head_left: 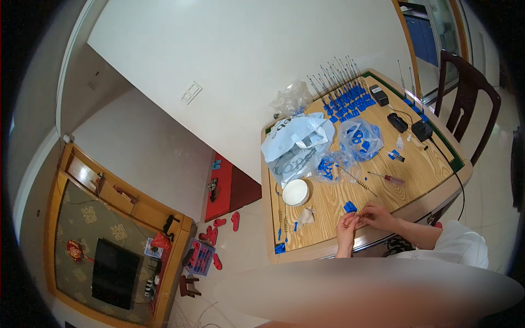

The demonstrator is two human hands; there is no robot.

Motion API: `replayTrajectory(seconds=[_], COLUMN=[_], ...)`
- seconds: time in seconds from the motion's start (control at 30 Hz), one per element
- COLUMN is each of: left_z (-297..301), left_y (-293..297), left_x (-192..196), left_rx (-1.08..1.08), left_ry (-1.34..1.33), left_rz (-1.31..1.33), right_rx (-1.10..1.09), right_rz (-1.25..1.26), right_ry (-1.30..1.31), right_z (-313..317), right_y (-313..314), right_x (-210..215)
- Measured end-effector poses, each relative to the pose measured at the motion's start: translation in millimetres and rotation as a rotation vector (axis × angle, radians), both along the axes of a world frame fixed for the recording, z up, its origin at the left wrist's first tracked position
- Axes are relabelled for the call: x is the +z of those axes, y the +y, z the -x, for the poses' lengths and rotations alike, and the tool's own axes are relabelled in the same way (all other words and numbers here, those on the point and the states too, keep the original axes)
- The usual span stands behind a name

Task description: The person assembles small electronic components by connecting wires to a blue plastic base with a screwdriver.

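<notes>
At the near edge of the wood-grain table (pixel 333 221), my left hand (pixel 346 224) and my right hand (pixel 377 216) meet fingertip to fingertip. Their fingers are pinched together, and whatever lies between them is too small to make out. Just beyond the fingers sits a blue plastic piece (pixel 350 207); whether it touches them I cannot tell. Farther off lie a thin rod with a coiled spring (pixel 362 185) and a screwdriver (pixel 395 179) with a reddish handle. A white bowl (pixel 296 193) stands left of the hands.
Clear bags of blue parts (pixel 361 139) and a pale plastic bag (pixel 298 142) cover the table's middle and left. Several spring rods on blue bases (pixel 350 101) stand at the far side. A black adapter (pixel 421 130) trails a cable off the right edge, near a dark chair (pixel 470 98).
</notes>
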State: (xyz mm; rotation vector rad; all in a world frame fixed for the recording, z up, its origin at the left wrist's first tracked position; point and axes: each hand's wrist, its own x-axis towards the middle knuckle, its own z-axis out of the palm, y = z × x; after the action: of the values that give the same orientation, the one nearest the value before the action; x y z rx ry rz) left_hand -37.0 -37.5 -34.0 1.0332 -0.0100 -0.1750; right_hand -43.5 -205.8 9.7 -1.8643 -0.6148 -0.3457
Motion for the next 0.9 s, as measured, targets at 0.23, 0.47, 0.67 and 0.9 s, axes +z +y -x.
replayTrajectory(seconds=[0.23,0.47,0.67,0.9], left_z=[1,4,5,5], left_y=[-2,0,0,1], left_x=[1,-1,5,5], left_rx=[-0.016,-0.056,-0.077,-0.091], left_ry=[-0.037,-0.101,-0.102,-0.088], left_rz=[-0.049,-0.096,-0.143,-0.082], right_rx=[-0.071,-0.175,-0.206,-0.193], right_rz=[0.036,0.055,-0.002,0.077], right_ry=[0.111,-0.106,-0.022,-0.165], right_z=[0,-1,2,2], right_y=[2,4,6,1], right_x=[5,-3,-1,-4])
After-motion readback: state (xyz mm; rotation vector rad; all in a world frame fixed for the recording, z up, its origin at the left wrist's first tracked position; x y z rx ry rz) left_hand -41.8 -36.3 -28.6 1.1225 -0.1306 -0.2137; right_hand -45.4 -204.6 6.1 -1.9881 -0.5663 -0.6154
